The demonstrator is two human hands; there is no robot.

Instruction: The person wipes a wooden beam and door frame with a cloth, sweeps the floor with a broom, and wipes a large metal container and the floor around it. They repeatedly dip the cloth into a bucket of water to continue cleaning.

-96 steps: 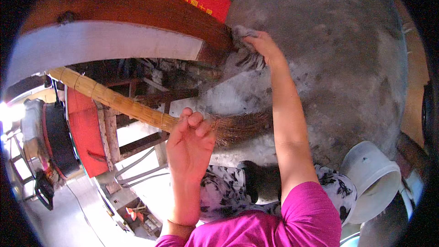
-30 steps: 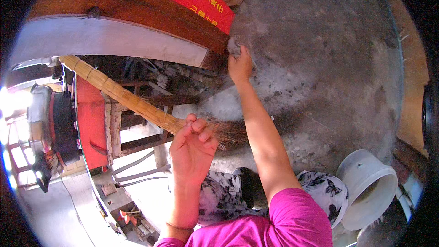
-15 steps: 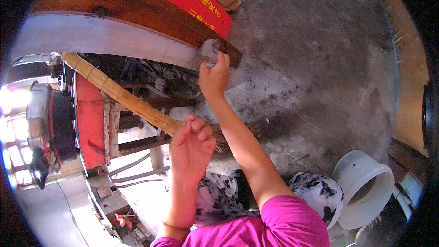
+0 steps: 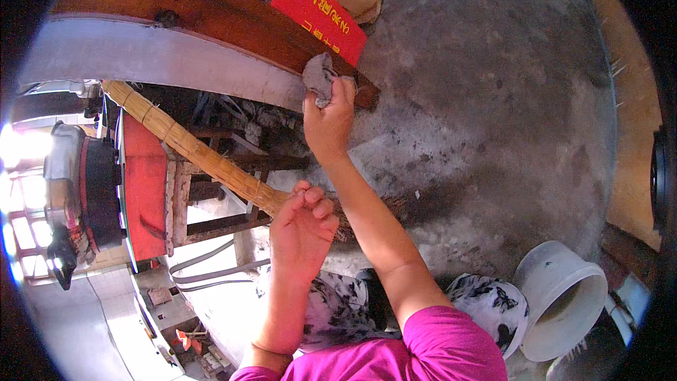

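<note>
From here, the right hand (image 4: 330,125) pinches a grey cloth (image 4: 318,76) at its twelve o'clock, along the brown beam (image 4: 240,21); the left hand (image 4: 303,226) curls loosely, broom (image 4: 194,147) at ten.

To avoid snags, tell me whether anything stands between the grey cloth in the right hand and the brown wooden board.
Nothing visible does: the right hand holds the grey cloth at the brown board, near its end, overlapping its edge in this view.
</note>
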